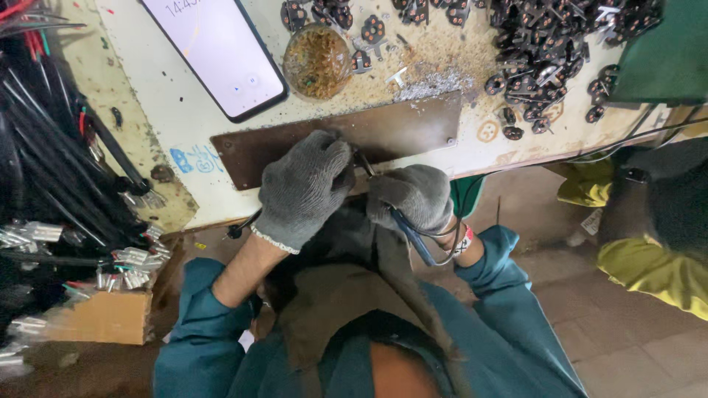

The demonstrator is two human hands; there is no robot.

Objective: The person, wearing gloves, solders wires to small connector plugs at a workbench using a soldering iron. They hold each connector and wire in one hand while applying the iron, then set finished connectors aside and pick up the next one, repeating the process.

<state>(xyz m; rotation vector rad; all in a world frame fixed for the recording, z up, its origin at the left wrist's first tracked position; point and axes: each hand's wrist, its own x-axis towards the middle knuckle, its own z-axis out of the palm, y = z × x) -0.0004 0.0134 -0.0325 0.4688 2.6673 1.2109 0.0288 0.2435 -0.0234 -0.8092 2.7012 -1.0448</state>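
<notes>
Nearest me, my two gloved hands meet at the near edge of the bench. My left hand (301, 188) is curled shut around something small that the glove hides, with a dark cable (240, 227) trailing out from under it toward the near left. My right hand (411, 195) is closed around a slim blue-handled tool (409, 234) like a soldering iron, its tip (363, 162) pointing up and left into the gap beside my left fingers. The tip looks thin and dark; I cannot see what it touches. My worry is how close it sits to the left glove: a small slip could push it into the fabric or off the joint. Just beyond lies a brown metal plate (398, 129). Farther off are a round tin of amber stuff (317, 63), a phone (217, 51) and a heap of small black parts (557, 44) at far right.
</notes>
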